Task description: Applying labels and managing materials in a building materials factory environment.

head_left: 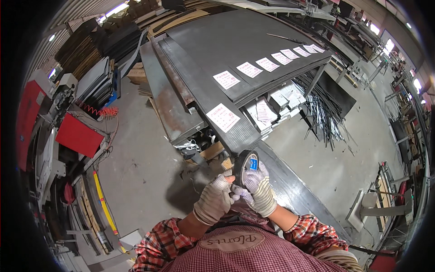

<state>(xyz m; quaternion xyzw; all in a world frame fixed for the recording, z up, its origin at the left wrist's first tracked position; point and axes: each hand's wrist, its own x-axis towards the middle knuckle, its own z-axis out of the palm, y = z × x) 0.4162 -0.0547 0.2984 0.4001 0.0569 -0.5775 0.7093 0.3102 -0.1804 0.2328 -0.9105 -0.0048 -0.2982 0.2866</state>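
Observation:
In front of my body, my right hand (pixel 260 190), in a striped knit glove, grips a roll of black tape (pixel 240 167). The roll stands on edge, with a blue label on the inside of its core. Close beside it is my left hand (pixel 212 199), gloved alike with bare fingertips. Its fingers are closed and meet those of the right hand at the roll's lower edge. Whatever they pinch there is too small to make out. Just beyond the hands, a white paper slip with red print (pixel 223 118) lies on a dark ribbed strip (pixel 240 135).
Several similar slips (pixel 248 70) line the near edge of a table stacked with dark sheets (pixel 217 41). A long metal plate (pixel 290 181) extends to my right. Thin black offcuts (pixel 324 118) hang beneath the table. A red machine box (pixel 79 136) stands at left.

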